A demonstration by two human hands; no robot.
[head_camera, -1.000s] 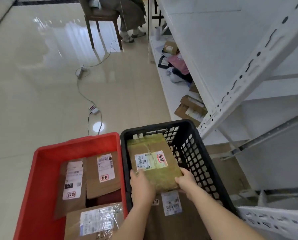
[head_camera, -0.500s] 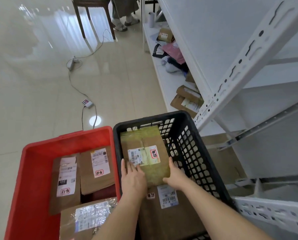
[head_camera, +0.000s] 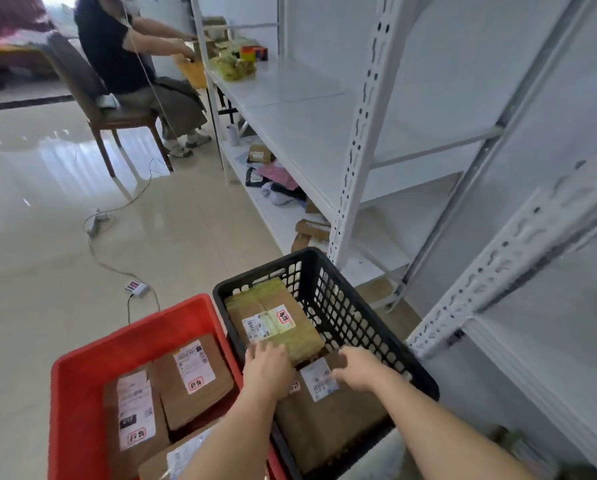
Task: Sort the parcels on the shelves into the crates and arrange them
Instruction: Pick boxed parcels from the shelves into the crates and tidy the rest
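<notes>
taped parcel (head_camera: 272, 318) in black crate (head_camera: 359, 317); left hand (head_camera: 267, 370) at its near edge

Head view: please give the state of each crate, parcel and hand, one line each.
black crate: holds two parcels.
taped parcel: lying flat at the crate's far end, label up.
brown parcel: flat at the near end.
red crate: holds several brown parcels.
left hand: open, on the taped parcel's near edge.
right hand: open, over the brown parcel.
</notes>
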